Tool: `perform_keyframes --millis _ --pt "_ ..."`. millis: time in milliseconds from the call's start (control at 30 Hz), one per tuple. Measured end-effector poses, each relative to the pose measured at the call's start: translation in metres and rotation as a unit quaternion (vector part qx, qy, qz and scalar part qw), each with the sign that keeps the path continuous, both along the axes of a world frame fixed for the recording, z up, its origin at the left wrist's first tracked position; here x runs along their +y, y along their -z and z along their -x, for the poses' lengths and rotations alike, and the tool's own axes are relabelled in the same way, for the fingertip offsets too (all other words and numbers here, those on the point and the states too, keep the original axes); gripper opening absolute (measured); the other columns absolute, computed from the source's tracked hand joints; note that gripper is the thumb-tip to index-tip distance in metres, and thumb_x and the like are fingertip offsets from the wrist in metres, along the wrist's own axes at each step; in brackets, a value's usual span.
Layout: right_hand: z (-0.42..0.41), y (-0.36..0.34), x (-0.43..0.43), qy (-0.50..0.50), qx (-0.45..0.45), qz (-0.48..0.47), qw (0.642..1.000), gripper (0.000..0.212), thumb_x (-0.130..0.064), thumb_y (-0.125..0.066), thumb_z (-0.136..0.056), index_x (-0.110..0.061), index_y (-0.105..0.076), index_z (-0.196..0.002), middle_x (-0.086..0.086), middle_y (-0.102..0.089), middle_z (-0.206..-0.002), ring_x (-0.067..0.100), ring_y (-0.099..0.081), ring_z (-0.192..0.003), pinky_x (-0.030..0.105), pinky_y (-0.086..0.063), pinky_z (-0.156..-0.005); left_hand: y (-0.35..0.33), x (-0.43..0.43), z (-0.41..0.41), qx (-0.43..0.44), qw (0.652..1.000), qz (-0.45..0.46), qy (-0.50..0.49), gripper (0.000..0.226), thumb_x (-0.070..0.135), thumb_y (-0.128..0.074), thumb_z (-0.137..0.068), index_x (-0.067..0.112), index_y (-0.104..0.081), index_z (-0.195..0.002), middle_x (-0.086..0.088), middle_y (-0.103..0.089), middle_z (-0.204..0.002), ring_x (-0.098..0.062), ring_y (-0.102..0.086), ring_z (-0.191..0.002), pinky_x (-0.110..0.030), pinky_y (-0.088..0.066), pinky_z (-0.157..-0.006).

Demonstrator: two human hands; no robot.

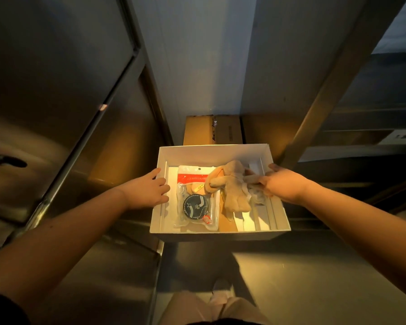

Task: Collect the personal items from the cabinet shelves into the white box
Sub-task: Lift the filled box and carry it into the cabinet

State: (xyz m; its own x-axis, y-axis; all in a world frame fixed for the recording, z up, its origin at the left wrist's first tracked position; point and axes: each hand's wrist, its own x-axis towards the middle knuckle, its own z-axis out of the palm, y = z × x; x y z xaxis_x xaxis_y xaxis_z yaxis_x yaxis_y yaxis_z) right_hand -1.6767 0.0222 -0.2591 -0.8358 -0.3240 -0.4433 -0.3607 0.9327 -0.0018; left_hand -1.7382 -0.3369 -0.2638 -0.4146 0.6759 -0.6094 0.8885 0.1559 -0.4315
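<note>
Currently gripping the white box by its left wall with the left hand — pinching a grey cloth inside with the right hand, beside the plush toy and packet. Might tip rightward if carried by that wall alone.

Storeroom — steel cabinets, cardboard carton
</note>
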Motion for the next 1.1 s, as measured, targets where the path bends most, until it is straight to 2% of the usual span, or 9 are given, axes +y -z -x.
perform_keyframes --millis 200,267,333,433,500,600,767,867,1100 --pt "0.027 0.019 0.003 0.039 -0.040 0.090 0.994 0.037 -0.036 -0.033 -0.097 -0.054 -0.033 -0.130 0.003 -0.033 -0.137 0.028 -0.039 -0.123 0.032 -0.038 -0.093 0.016 0.011 0.030 -0.018 1.000 0.014 0.001 0.050 0.005 -0.058 -0.088 0.013 -0.039 -0.133 -0.013 -0.043 -0.131 -0.029 -0.037 -0.123 -0.054 -0.004 -0.110" --pt "0.038 0.027 0.003 0.035 -0.036 0.062 0.997 0.040 -0.034 -0.032 -0.098 -0.049 -0.029 -0.136 0.003 -0.039 -0.136 0.026 -0.034 -0.127 0.037 -0.038 -0.097 0.024 0.014 0.041 -0.024 1.000 0.016 -0.002 0.051 0.005 -0.058 -0.088 0.014 -0.039 -0.134 -0.012 -0.043 -0.131 -0.029 -0.037 -0.124 -0.053 -0.003 -0.111" --pt "0.049 0.033 0.002 0.017 -0.029 0.007 0.999 0.043 -0.027 -0.035 -0.099 -0.034 -0.029 -0.141 0.004 -0.046 -0.134 0.025 -0.032 -0.127 0.038 -0.029 -0.103 0.032 0.016 0.055 -0.032 0.999 0.017 0.000 0.050 0.006 -0.058 -0.088 0.014 -0.038 -0.134 -0.012 -0.043 -0.132 -0.029 -0.037 -0.125 -0.053 -0.003 -0.111" --pt "0.066 0.042 -0.003 -0.090 0.037 -0.113 0.989 0.043 -0.023 -0.049 -0.094 -0.017 -0.040 -0.136 0.003 -0.052 -0.130 0.024 -0.043 -0.122 0.033 -0.031 -0.103 0.047 0.014 0.079 -0.042 0.999 0.020 0.008 0.049 0.006 -0.056 -0.089 0.015 -0.039 -0.134 -0.012 -0.043 -0.132 -0.030 -0.036 -0.125 -0.053 -0.003 -0.111" --pt "0.078 0.052 -0.009 -0.103 0.038 -0.144 0.983 0.046 -0.021 -0.054 -0.091 -0.016 -0.040 -0.135 0.005 -0.053 -0.129 0.026 -0.042 -0.124 0.035 -0.034 -0.103 0.059 0.010 0.096 -0.047 0.999 0.021 0.008 0.048 0.007 -0.057 -0.089 0.015 -0.039 -0.133 -0.011 -0.043 -0.132 -0.030 -0.036 -0.125 -0.053 -0.003 -0.111" --pt "0.099 0.067 -0.024 -0.021 -0.023 -0.109 0.994 0.055 -0.018 -0.052 -0.091 -0.018 -0.029 -0.141 0.012 -0.046 -0.135 0.029 -0.037 -0.129 0.039 -0.037 -0.104 0.076 0.002 0.121 -0.052 0.998 0.022 0.006 0.050 0.008 -0.058 -0.088 0.015 -0.040 -0.133 -0.010 -0.043 -0.133 -0.029 -0.036 -0.126 -0.053 -0.002 -0.111" --pt "0.136 0.092 -0.032 -0.038 -0.052 -0.151 0.986 0.054 -0.020 -0.053 -0.090 -0.018 -0.031 -0.139 0.014 -0.042 -0.138 0.031 -0.032 -0.132 0.039 -0.038 -0.103 0.103 -0.006 0.158 -0.063 0.998 0.016 0.017 0.052 0.006 -0.058 -0.087 0.014 -0.039 -0.134 -0.010 -0.044 -0.132 -0.029 -0.036 -0.125 -0.054 -0.003 -0.110" --pt "0.153 0.100 -0.030 -0.104 -0.043 -0.210 0.971 0.051 -0.021 -0.060 -0.087 -0.015 -0.040 -0.133 0.012 -0.046 -0.135 0.034 -0.031 -0.132 0.041 -0.037 -0.104 0.117 -0.006 0.175 -0.066 0.997 0.008 0.027 0.052 0.007 -0.059 -0.087 0.015 -0.039 -0.134 -0.010 -0.044 -0.132 -0.029 -0.036 -0.125 -0.054 -0.005 -0.111" --pt "0.193 0.141 -0.021 -0.144 -0.038 -0.230 0.962 0.037 -0.024 -0.066 -0.082 -0.019 -0.057 -0.118 0.004 -0.046 -0.135 0.030 -0.038 -0.127 0.041 -0.034 -0.104 0.156 0.002 0.218 -0.072 0.997 0.003 0.033 0.052 0.009 -0.060 -0.086 0.016 -0.040 -0.133 -0.009 -0.043 -0.133 -0.029 -0.037 -0.126 -0.055 -0.005 -0.110"
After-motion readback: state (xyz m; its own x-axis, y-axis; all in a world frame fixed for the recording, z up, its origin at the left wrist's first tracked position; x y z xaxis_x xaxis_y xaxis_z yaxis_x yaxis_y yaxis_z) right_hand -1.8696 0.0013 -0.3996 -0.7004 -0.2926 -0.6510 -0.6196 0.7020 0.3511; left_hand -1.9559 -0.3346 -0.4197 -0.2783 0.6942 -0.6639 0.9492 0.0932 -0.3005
